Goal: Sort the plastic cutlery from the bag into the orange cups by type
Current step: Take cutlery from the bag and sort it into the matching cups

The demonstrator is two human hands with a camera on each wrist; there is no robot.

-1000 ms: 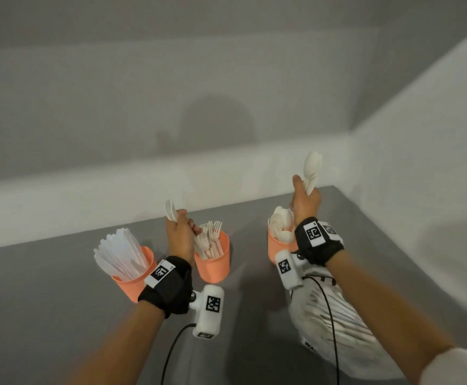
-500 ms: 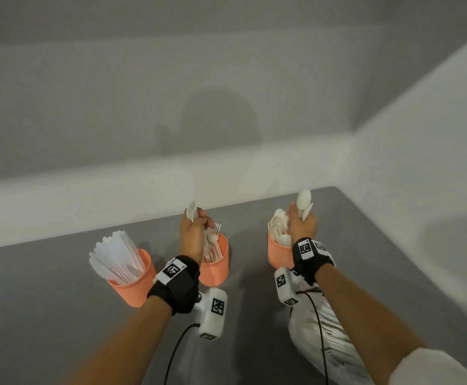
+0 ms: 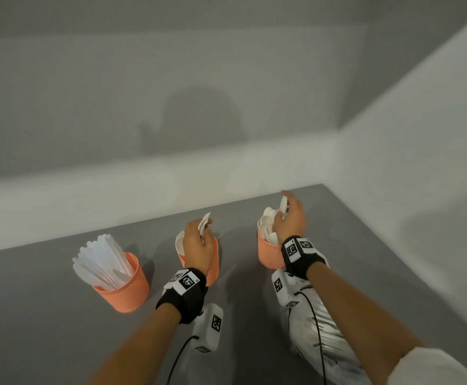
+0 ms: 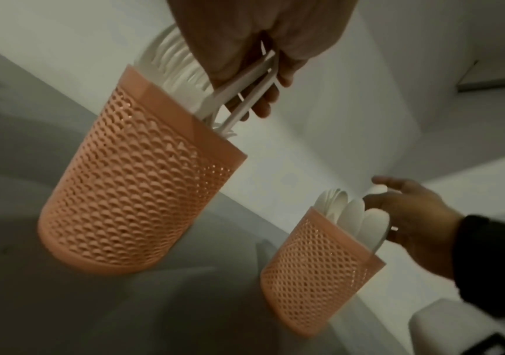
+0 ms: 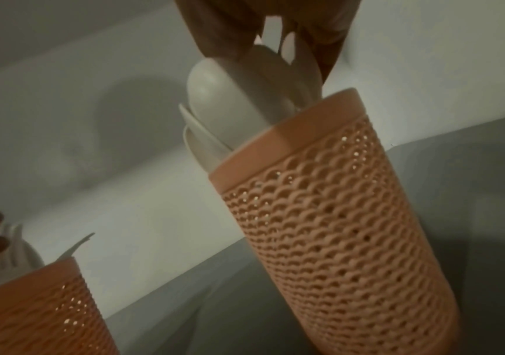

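Three orange mesh cups stand in a row. The left cup (image 3: 121, 284) holds knives, the middle cup (image 3: 213, 263) (image 4: 141, 173) forks, the right cup (image 3: 268, 254) (image 5: 336, 216) spoons. My left hand (image 3: 199, 245) sits over the middle cup and grips a few white forks (image 3: 205, 223); their handles (image 4: 245, 88) reach down into that cup. My right hand (image 3: 292, 220) (image 4: 412, 216) is at the right cup's rim, thumb and fingers loosely around a spoon (image 3: 283, 204) (image 5: 275, 72) whose handle is down among the other spoons. The cutlery bag (image 3: 310, 329) lies under my right forearm.
The grey table (image 3: 46, 315) meets a white wall close behind the cups and another on the right. Bare tabletop lies in front of the left cup. Wrist cameras and their cables hang below both wrists.
Both hands have come down from a raised position. The right hand lowered its spoons into the right cup and its fingers have loosened. The left hand moved over the middle cup with the forks.
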